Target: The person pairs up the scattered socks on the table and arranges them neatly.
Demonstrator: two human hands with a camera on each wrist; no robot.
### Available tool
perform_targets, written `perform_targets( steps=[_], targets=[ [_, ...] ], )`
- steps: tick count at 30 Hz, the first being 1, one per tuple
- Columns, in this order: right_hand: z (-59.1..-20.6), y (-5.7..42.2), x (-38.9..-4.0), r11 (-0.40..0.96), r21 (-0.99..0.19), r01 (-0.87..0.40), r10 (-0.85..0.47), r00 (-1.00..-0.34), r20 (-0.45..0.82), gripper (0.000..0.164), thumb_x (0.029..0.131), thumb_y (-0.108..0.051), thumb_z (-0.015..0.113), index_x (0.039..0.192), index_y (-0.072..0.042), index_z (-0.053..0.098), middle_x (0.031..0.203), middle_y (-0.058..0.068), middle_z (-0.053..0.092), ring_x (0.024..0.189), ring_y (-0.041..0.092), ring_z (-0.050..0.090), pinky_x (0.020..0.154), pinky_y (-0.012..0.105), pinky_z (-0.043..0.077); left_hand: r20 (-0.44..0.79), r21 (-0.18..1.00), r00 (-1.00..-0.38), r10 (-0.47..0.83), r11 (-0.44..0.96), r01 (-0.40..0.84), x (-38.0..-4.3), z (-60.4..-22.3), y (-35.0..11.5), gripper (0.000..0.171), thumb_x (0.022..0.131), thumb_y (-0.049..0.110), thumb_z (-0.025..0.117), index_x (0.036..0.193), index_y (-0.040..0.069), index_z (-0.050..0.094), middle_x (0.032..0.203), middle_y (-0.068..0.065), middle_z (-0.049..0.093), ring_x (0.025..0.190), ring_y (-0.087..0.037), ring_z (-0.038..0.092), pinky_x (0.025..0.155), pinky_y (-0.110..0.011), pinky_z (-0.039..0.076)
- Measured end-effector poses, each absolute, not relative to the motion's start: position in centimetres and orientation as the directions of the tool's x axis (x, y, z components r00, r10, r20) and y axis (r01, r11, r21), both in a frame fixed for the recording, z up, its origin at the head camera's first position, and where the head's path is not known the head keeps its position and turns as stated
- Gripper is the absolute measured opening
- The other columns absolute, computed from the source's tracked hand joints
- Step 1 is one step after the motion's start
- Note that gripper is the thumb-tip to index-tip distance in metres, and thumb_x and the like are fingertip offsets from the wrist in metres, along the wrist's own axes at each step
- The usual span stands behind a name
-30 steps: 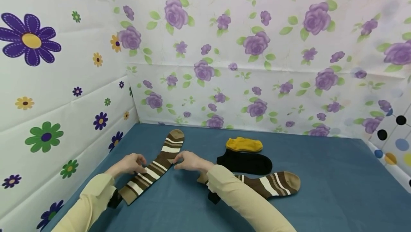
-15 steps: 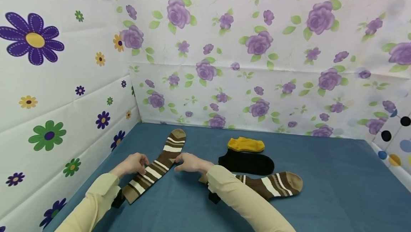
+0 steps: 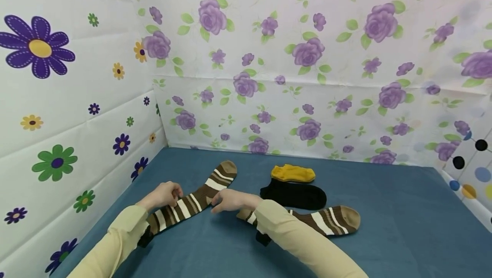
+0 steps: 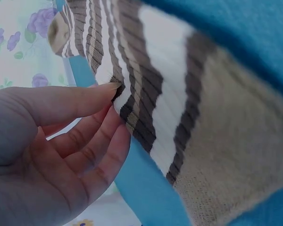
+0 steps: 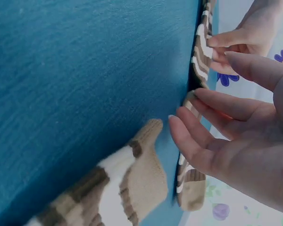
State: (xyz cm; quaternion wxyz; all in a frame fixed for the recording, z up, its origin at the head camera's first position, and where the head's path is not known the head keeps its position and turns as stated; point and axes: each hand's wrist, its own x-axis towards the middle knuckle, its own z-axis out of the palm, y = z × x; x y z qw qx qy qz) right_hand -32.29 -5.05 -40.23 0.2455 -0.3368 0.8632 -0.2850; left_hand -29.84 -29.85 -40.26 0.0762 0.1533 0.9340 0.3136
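A brown, white and tan striped sock [image 3: 189,204] lies diagonally at the left, toe pointing away. My left hand [image 3: 163,195] pinches its side edge; in the left wrist view the thumb lies on the knit [image 4: 155,80], with the fingers at the edge below. My right hand [image 3: 232,201] is at the sock's heel, its fingers spread and loosely bent in the right wrist view, fingertips right at the fabric. A second striped sock [image 3: 326,222] lies to the right, partly hidden under my right forearm.
A black ankle sock [image 3: 294,194] lies beyond the second striped sock, with a yellow ankle sock [image 3: 293,173] just behind it. The blue cloth-covered table [image 3: 399,218] meets a flower-patterned back wall [image 3: 276,111] and side sheet [image 3: 96,141].
The left striped sock has shifted to the right and swung flatter, its toe further right and cuff further up. Both hands have moved slightly right with it.
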Motion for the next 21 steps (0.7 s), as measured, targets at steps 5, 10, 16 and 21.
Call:
perform_targets(
  steps=[5,10,16,21],
  targets=[
    [-39.8,-4.3,-32.8,0.558,-0.701,-0.443,-0.76,-0.613,-0.218,0.028,0.088,-0.02,0.062,0.113,-0.008,0.062,0.111,-0.001,0.057,0.104,0.014,0.051,0.08,0.028,0.043,-0.059,0.58,-0.954,0.295,0.788,0.207,-29.8,-40.0,-30.0,0.019,0.073,-0.015,0.058,0.088,-0.003,0.058,0.071,-0.008,0.053,0.059,-0.018,0.046,0.052,-0.032,0.039],
    [-39.4,-3.4,-34.4,0.496,-0.752,-0.434,-0.749,-0.652,-0.118,0.022,0.09,-0.014,0.058,0.11,-0.004,0.062,0.1,-0.001,0.059,0.093,0.014,0.055,0.075,0.029,0.044,-0.077,0.551,-0.967,0.245,0.818,0.164,-29.5,-39.4,-30.8,0.018,0.074,-0.006,0.067,0.09,-0.004,0.059,0.079,-0.009,0.056,0.067,-0.021,0.052,0.058,-0.037,0.044],
    [-39.9,-2.2,-36.5,0.521,-0.724,-0.452,-0.629,-0.777,0.032,0.02,0.091,-0.009,0.055,0.108,-0.001,0.061,0.101,0.004,0.057,0.092,0.02,0.054,0.074,0.033,0.044,-0.147,0.536,-0.97,0.191,0.84,0.084,-29.0,-38.8,-31.9,0.021,0.075,0.003,0.07,0.091,-0.005,0.058,0.084,-0.009,0.054,0.069,-0.022,0.05,0.057,-0.038,0.045],
    [-40.7,-1.8,-37.4,0.553,-0.713,-0.431,-0.545,-0.835,0.081,0.023,0.091,-0.009,0.054,0.112,-0.001,0.058,0.109,0.01,0.047,0.097,0.024,0.047,0.074,0.037,0.042,-0.242,0.535,-0.959,0.15,0.845,-0.003,-28.4,-38.6,-32.5,0.022,0.077,0.008,0.071,0.091,-0.003,0.058,0.078,-0.006,0.048,0.06,-0.018,0.041,0.05,-0.031,0.037]
  ],
)
